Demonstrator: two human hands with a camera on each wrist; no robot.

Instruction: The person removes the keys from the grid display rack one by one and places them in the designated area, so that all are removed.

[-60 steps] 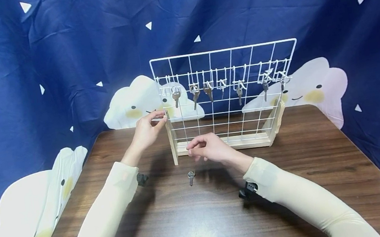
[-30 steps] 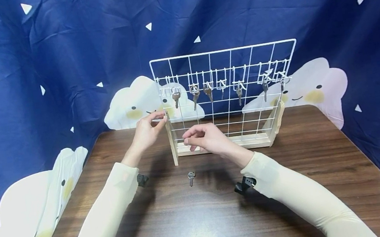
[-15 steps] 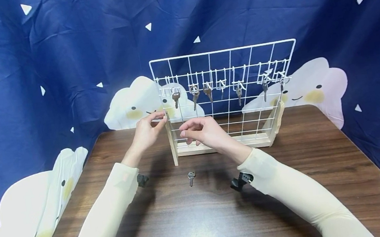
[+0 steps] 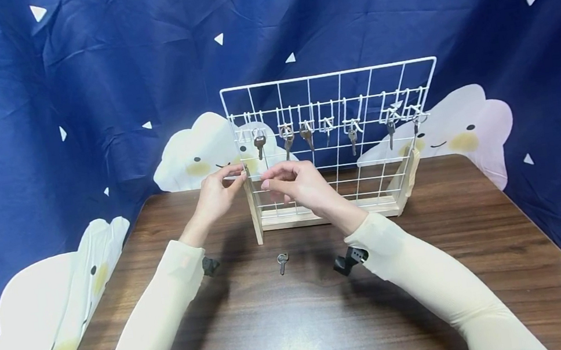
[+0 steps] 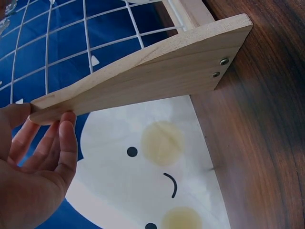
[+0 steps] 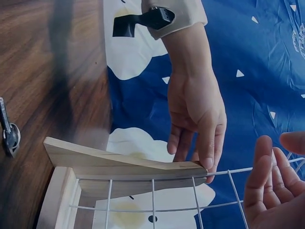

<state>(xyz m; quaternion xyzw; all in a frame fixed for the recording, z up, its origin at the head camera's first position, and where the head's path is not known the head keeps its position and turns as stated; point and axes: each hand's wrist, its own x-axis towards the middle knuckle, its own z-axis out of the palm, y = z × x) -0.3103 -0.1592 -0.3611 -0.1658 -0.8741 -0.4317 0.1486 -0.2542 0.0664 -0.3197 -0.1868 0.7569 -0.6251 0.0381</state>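
A white wire grid rack (image 4: 328,73) stands on the table, with several keys hanging from its white hooks, among them a brown key (image 4: 260,143) at the left. My left hand (image 4: 217,194) pinches the upper end of the rack's wooden side piece (image 5: 157,71) between thumb and fingers. In front of the grid's lower left part, my right hand (image 4: 302,184) is raised with bent fingers and nothing between thumb and fingertips. In the right wrist view that right hand (image 6: 276,191) overlaps the wires. One key with a ring (image 4: 283,263) lies on the table before the rack.
The brown wooden table (image 4: 297,313) reaches back to a blue curtain (image 4: 139,52) printed with clouds. At the rack's right end stands a second wooden side piece (image 4: 409,174). A pale wooden bar (image 4: 363,209) joins the two along the bottom.
My right hand has risen from near the rack's bottom bar to about the middle of the grid, drifting slightly left. My left hand and the key on the table have stayed in place.
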